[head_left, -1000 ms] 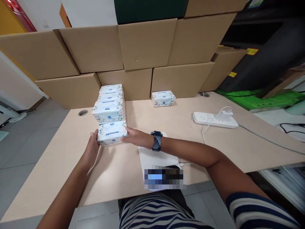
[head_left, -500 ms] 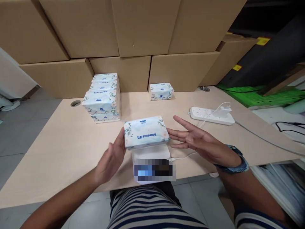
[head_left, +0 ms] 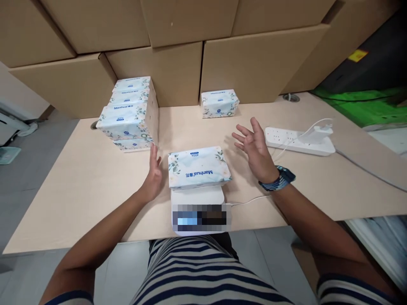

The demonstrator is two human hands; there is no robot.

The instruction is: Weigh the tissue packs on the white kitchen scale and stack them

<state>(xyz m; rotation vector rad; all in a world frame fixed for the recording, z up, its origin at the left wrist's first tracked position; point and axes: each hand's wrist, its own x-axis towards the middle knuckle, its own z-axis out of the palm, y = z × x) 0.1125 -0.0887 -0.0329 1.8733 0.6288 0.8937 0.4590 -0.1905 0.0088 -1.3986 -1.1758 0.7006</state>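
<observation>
A pale blue floral pack of tissues (head_left: 199, 167) rests on the far part of a white device (head_left: 197, 195) whose front panel is blurred out. Just left of that pack is my left hand (head_left: 154, 177), fingers stretched forward, holding nothing. My right hand (head_left: 254, 148) is raised to the right of the pack, its fingers spread and apart from it. Farther back on the left stands a pile of similar tissue packs (head_left: 127, 116). One more tissue pack (head_left: 219, 103) sits alone near the back of the table.
Large cardboard boxes (head_left: 260, 63) are stacked along the back of the wooden table (head_left: 79, 182). A white power strip (head_left: 300, 141) with a plug in it lies at the right. A thin white cable (head_left: 249, 200) runs from the device.
Both hands have come away from the sides of the tissue pack. My right hand moved up and away; my left moved slightly forward. The view has shifted a little.
</observation>
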